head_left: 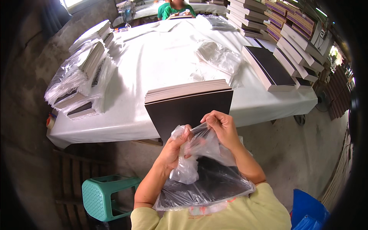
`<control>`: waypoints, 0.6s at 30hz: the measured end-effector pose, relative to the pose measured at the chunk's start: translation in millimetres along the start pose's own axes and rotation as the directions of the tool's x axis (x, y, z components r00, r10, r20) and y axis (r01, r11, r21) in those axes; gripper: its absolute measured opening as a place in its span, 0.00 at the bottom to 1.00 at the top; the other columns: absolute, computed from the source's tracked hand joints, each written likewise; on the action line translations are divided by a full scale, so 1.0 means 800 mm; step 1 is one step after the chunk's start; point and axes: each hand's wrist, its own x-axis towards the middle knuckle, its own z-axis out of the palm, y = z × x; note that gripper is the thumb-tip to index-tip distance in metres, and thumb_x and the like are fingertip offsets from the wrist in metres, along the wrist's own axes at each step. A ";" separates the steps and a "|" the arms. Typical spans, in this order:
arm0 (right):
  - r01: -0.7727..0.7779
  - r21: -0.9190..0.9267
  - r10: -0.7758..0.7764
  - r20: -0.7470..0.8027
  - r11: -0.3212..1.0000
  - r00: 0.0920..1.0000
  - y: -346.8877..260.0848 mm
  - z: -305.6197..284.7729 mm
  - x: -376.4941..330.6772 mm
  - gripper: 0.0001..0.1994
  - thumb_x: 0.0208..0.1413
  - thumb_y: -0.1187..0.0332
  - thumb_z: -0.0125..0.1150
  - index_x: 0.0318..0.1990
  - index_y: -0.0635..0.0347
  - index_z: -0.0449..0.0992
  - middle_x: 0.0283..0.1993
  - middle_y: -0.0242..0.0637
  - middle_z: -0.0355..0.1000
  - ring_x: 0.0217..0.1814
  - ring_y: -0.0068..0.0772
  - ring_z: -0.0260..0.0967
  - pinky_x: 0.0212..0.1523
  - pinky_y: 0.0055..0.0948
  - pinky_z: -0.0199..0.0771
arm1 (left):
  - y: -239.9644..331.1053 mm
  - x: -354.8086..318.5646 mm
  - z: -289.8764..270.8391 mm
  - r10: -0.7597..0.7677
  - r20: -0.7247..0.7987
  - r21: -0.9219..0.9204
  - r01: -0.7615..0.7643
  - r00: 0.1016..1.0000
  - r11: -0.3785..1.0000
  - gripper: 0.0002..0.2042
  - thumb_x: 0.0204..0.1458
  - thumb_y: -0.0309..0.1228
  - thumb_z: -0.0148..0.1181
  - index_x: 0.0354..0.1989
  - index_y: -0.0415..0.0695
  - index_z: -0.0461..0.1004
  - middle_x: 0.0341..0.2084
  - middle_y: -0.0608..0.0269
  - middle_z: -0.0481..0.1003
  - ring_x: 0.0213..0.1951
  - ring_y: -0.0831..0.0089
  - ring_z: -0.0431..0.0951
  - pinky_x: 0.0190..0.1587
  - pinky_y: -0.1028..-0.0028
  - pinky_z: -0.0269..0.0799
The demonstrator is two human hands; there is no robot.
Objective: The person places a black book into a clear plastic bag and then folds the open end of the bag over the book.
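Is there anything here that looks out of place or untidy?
Mostly tidy. One crumpled clear plastic bag lies loose on the white table, apart from the stacks. The left hand and right hand hold a bunched clear bag.

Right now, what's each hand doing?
Left hand: closed, pinching the clear plastic bag.
Right hand: closed, pinching the same bag's top edge.
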 end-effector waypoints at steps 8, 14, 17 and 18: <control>-0.298 0.771 0.323 0.126 0.563 0.938 -0.021 -0.062 0.020 0.13 0.54 0.56 0.49 0.25 0.53 0.64 0.15 0.23 0.58 0.06 0.11 0.45 0.07 0.15 0.48 | 0.021 -0.024 -0.065 -0.272 0.483 0.634 -0.118 0.832 0.764 0.29 0.32 0.41 0.69 0.42 0.37 0.68 0.33 0.57 0.71 0.36 0.75 0.70 0.34 0.80 0.64; -0.328 0.702 0.326 0.143 0.632 0.934 0.004 -0.126 0.006 0.15 0.52 0.50 0.50 0.25 0.51 0.64 0.17 0.20 0.58 0.06 0.11 0.46 0.07 0.13 0.44 | 0.027 -0.043 -0.096 0.159 0.577 0.283 -0.379 0.801 0.881 0.20 0.40 0.41 0.64 0.38 0.41 0.71 0.26 0.55 0.72 0.36 0.66 0.72 0.36 0.69 0.68; -0.403 0.375 0.353 0.197 0.835 0.915 0.006 -0.068 -0.023 0.20 0.47 0.45 0.52 0.25 0.53 0.67 0.19 0.26 0.61 0.20 0.17 0.61 0.18 0.18 0.59 | 0.031 -0.037 -0.140 0.427 0.542 -0.256 -0.342 0.724 0.904 0.24 0.42 0.42 0.62 0.46 0.44 0.66 0.26 0.54 0.73 0.35 0.66 0.73 0.38 0.67 0.69; -0.331 0.333 0.157 0.454 0.883 0.877 0.034 -0.067 -0.031 0.22 0.45 0.42 0.53 0.28 0.55 0.69 0.20 0.28 0.62 0.27 0.21 0.65 0.24 0.23 0.64 | 0.033 -0.032 -0.138 0.517 0.484 -0.422 -0.330 0.706 0.845 0.26 0.42 0.42 0.62 0.49 0.45 0.64 0.27 0.53 0.73 0.35 0.66 0.73 0.38 0.68 0.69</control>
